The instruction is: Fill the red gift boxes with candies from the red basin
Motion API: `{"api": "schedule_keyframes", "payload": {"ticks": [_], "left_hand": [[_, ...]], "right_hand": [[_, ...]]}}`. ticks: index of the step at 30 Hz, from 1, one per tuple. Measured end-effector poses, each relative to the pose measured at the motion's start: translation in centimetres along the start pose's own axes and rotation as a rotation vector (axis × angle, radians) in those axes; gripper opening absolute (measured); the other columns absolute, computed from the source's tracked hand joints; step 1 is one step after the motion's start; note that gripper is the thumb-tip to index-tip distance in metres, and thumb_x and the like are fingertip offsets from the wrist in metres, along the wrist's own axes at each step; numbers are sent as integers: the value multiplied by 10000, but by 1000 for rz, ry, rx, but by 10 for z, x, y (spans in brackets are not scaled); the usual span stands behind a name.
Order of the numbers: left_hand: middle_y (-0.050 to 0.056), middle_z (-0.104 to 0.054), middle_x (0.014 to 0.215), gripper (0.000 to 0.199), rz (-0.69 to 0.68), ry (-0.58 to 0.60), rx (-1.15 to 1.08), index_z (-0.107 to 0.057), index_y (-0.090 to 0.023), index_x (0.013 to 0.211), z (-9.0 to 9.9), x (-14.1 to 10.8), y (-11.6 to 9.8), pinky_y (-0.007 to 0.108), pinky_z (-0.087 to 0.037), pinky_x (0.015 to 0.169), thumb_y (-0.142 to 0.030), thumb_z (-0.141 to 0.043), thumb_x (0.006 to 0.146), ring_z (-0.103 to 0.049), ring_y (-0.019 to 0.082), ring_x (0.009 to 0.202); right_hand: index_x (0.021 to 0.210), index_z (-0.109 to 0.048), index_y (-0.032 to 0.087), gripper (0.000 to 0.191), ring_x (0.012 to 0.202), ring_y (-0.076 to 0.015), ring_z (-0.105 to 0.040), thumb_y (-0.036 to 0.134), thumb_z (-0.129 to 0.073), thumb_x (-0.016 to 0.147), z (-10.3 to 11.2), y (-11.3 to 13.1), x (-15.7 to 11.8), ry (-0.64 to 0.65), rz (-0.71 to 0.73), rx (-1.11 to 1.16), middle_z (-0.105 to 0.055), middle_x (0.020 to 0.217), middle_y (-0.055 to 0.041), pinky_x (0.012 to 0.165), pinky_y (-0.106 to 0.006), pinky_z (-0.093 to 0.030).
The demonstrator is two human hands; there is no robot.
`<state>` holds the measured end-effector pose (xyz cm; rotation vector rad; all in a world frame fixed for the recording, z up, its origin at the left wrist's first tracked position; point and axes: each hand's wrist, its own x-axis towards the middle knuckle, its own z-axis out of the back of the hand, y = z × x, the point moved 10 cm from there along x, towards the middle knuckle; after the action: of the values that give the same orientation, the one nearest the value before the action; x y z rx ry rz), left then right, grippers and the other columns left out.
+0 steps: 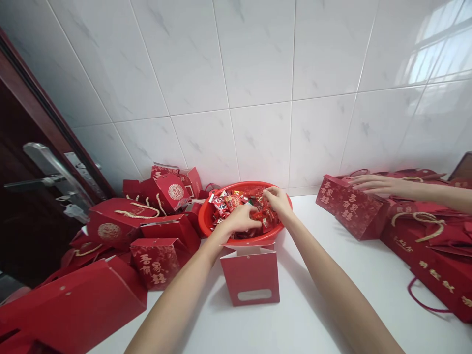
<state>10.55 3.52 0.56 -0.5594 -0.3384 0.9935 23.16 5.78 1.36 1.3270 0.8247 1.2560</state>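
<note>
A red plastic basket (205, 222) filled with wrapped candies (233, 200) sits against the tiled wall. My left hand (243, 219) reaches in over its front part, fingers curled down among the candies; what its fingertips hold, if anything, is hidden. At the basket's right side my right hand (277, 200) has its fingers bent down onto red-wrapped candies, with thumb and fingertips close together. In front of the basket, between my forearms, a red paper box (250, 278) stands upright with its top open and a pale oval window low on its front.
Red gift boxes and bags (110, 228) with rope handles crowd the left. Another person's hand (376, 184) rests over red boxes (350, 206) at the right, beside more red bags (416, 246). A door handle (59, 169) is at far left. Everything stands on a white table (243, 329).
</note>
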Motion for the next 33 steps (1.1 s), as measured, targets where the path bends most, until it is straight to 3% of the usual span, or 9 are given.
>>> {"api": "schedule_keyframes", "payload": {"ticks": [4,9,16,22,28,33], "left_hand": [[2,-703,683,184,-9,-342,-78,-691,-170,883,38,-1,1,280,-505,636,-234,-650,715,-648,179,618],[69,-757,1012,163,-61,-544,-108,-703,-173,923,59,-6,0,359,-491,939,-239,-664,779,-679,238,987],[91,-758,1065,205,-123,-514,-182,-726,-158,996,58,-3,0,344,-500,939,-250,-602,862,-685,239,1012],[86,-763,1055,230,-90,-510,-221,-739,-145,987,58,1,6,344,-516,934,-159,-556,847,-687,239,1016],[62,-764,1013,254,-127,-351,-302,-750,-166,956,42,4,-3,346,-521,919,-184,-533,825,-685,230,978],[84,-749,957,316,-217,-264,-228,-736,-139,951,33,4,-10,363,-514,861,-401,-631,806,-664,251,905]], "right_hand": [[824,-635,183,209,833,-176,-672,374,-555,844,-10,-3,0,99,-73,210,-716,896,-60,717,-267,-530],[883,-644,186,253,764,-156,-669,436,-607,871,-24,5,-9,240,-98,263,-696,897,-59,648,-253,-560],[1036,-642,191,352,820,-158,-662,325,-773,738,-27,10,-14,330,-63,298,-696,994,-61,644,-263,-580],[1068,-638,181,538,838,-171,-658,279,-850,584,-15,7,-7,217,-40,293,-699,921,-49,621,-244,-511],[786,-626,165,410,713,-158,-622,377,-855,520,-19,12,-9,249,28,331,-673,753,-7,657,-282,-490],[813,-607,176,350,744,-168,-608,409,-782,618,-16,14,-6,195,145,118,-665,752,0,695,-292,-474]]}}
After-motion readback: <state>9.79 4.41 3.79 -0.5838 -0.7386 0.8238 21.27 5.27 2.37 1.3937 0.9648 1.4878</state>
